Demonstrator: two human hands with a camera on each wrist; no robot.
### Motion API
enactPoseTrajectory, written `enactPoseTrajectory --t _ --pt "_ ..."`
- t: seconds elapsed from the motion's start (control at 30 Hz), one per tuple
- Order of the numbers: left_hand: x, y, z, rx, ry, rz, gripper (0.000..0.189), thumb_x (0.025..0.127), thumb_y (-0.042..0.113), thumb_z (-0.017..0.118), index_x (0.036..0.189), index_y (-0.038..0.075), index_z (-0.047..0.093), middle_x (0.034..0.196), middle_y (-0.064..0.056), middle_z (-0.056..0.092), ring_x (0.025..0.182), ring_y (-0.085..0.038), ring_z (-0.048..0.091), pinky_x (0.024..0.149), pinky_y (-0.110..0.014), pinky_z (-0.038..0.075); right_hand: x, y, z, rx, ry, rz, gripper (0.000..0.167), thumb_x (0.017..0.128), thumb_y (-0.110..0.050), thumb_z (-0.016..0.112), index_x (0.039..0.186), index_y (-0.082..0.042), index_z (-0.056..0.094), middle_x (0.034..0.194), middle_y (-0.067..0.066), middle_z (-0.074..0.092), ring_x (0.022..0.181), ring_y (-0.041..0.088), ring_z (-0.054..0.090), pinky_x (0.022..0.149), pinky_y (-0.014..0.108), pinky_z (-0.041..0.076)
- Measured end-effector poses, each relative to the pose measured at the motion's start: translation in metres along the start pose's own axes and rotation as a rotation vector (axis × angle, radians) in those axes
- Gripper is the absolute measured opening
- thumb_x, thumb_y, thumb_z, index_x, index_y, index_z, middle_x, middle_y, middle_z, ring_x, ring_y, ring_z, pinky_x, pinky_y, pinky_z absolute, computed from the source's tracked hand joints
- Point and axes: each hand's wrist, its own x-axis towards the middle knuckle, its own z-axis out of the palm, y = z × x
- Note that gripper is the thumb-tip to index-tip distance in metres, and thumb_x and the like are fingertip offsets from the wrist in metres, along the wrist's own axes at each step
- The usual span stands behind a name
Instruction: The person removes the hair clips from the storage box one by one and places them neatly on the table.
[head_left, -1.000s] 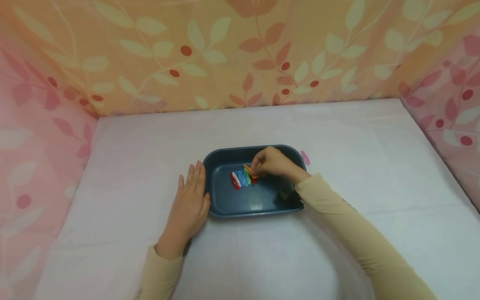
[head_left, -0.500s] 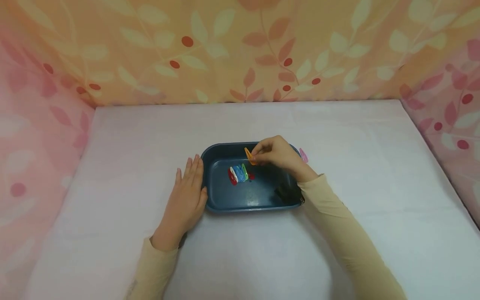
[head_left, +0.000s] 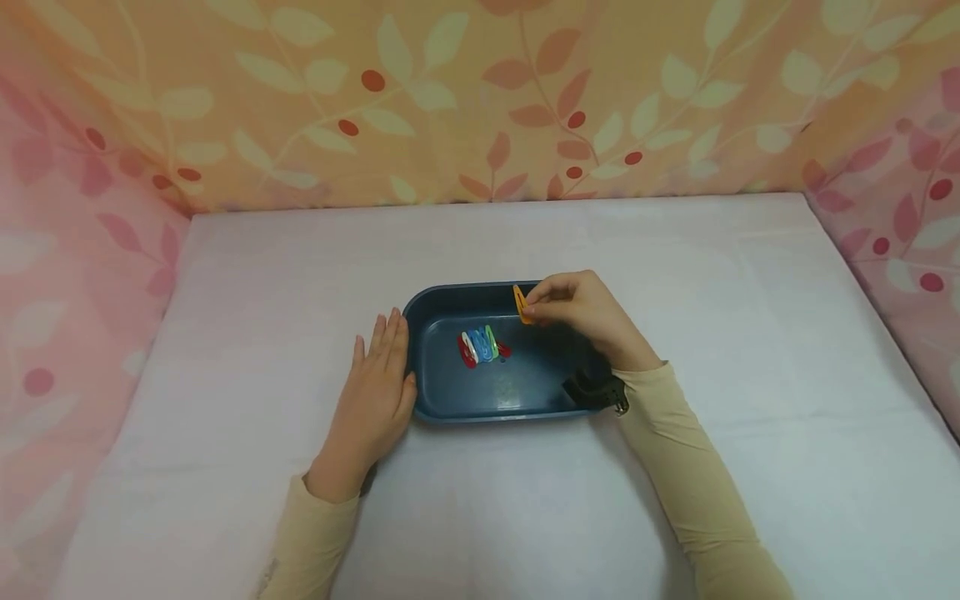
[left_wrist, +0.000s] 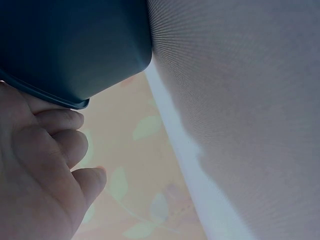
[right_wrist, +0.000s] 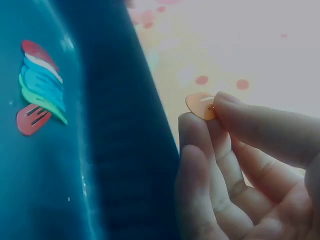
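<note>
My right hand [head_left: 588, 315] pinches an orange snap hair clip [head_left: 522, 305] between thumb and fingertips, above the far right part of a dark blue tray [head_left: 465, 417]. In the right wrist view the orange clip [right_wrist: 199, 104] sticks out past the fingertips. On the tray floor lies a tight row of hair clips: a red clip [head_left: 467, 352], a white one, blue ones [head_left: 482, 345] and a green one [head_left: 492, 340]. Another red clip [right_wrist: 34, 119] pokes out beside the green one. My left hand [head_left: 371, 398] rests with straight fingers along the tray's left side.
A white cloth [head_left: 262, 333] covers the table. Orange leaf-print fabric [head_left: 420, 100] hangs behind it, and pink printed fabric stands at both sides. A dark wrist strap [head_left: 596, 390] on the right wrist hangs over the tray's near right corner.
My right hand has lifted the orange clip off the row and carried it up and to the right. The hand now hides the pink clip beyond the tray. My left hand stays at the tray.
</note>
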Motion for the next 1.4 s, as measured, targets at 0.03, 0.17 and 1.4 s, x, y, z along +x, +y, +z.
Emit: enactPoseTrajectory --t 0.03,0.17,1.4 --pt "0.0 0.0 0.0 -0.001 -0.003 -0.001 0.062 0.092 0.015 0.042 0.146 -0.008 0.021 0.155 -0.018 0.015 0.143 -0.032 0.009 0.11 -0.056 0.008 -0.001 0.0 -0.001 0.004 0.007 -0.001 0.015 0.082 -0.004 0.07 0.091 0.008 0.068 0.077 0.01 0.07 0.078 0.041 0.063 0.069 0.037 0.054" --pt "0.0 0.0 0.001 0.007 -0.01 -0.002 0.062 0.092 0.015 0.042 0.145 -0.009 0.021 0.154 -0.019 0.015 0.143 -0.032 0.009 0.11 -0.056 0.008 -0.003 0.0 -0.004 0.016 0.025 0.003 0.016 0.083 -0.004 0.069 0.093 0.008 0.067 0.079 0.01 0.07 0.08 0.042 0.063 0.069 0.033 0.054" --pt "-0.007 -0.003 -0.001 0.019 -0.003 -0.001 0.062 0.093 0.016 0.043 0.146 -0.008 0.02 0.155 -0.017 0.013 0.143 -0.031 0.008 0.111 -0.055 0.008 -0.017 0.004 -0.052 0.051 0.055 -0.004 0.012 0.085 -0.002 0.067 0.091 0.008 0.066 0.077 0.004 0.07 0.071 0.017 0.067 0.068 0.027 0.055"
